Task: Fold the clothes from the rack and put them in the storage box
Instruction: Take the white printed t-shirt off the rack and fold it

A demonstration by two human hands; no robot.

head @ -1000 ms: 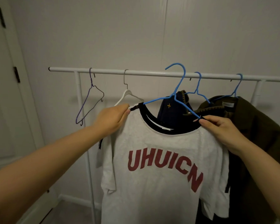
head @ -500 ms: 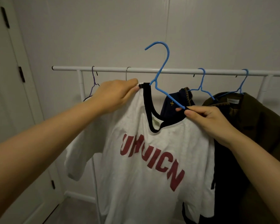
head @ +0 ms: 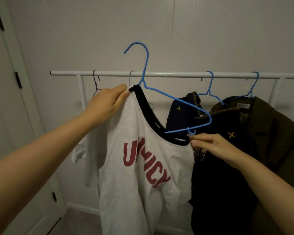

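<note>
A white T-shirt (head: 143, 167) with a black neckband and red lettering across the chest is held up in front of the white clothes rack (head: 159, 74), off the rail, and is seen hanging down in loose folds between the two hands. Its one shoulder, at the end of the neckband, is pinched between the thumb and curled fingers of the left hand (head: 107, 103), which is raised to just below the rail. The opposite side of the neckband lies lower and is gripped by the curled fingers of the right hand (head: 209, 146), so the collar is slanted downward from left to right. A blue hanger (head: 176, 100) is partly freed from the neck opening: its hook is raised above the rail and tilted, one arm is shown outside the shirt, and its lower end is located just above the fingertips of the right hand; whether it is touched by them cannot be told. Behind the shirt, on the right, a dark navy garment (head: 182, 114) with small yellow crosses and an olive jacket (head: 270, 133) are hung on two further blue hangers from the rail. Near the left end of the rail two more hanger hooks are seen. A white door (head: 7, 116) with dark hinges is visible at the far left.
</note>
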